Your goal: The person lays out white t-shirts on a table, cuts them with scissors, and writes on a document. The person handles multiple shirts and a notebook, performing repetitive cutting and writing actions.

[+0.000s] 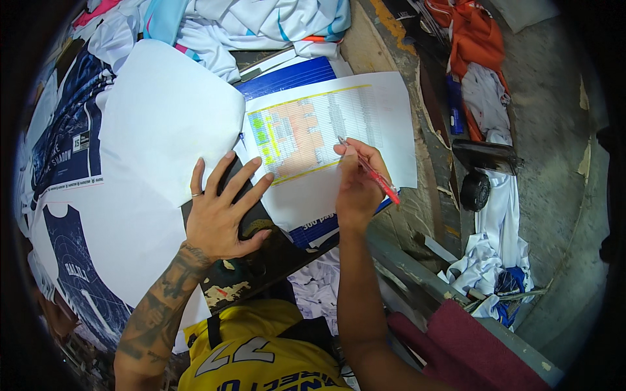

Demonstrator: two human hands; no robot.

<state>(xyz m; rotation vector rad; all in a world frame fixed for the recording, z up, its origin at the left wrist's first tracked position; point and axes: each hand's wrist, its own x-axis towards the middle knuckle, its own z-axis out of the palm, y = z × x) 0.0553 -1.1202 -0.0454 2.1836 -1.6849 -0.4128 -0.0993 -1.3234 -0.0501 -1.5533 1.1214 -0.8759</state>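
Observation:
My right hand (360, 186) grips a red pen (385, 186), its tip over a printed sheet (391, 130). Rows on that sheet are tinted orange, green and yellow, with yellow lines along two edges. Beneath the sheet lies a blue paper pack (290, 77), showing at its far and near ends. My left hand (225, 205) is spread palm down, a ring on one finger. Its fingertips lie between the printed sheet and a large white sheet (176, 117). On the left, that white material carries a printed dark navy jersey shape (78, 274).
White and light-blue fabric (261, 26) is heaped at the far side. Navy printed fabric (78, 143) lies at the left. On the right are orange cloth (479, 39), a black round object (475, 190) and white cloth (502, 215). Maroon cloth (469, 345) lies at the lower right.

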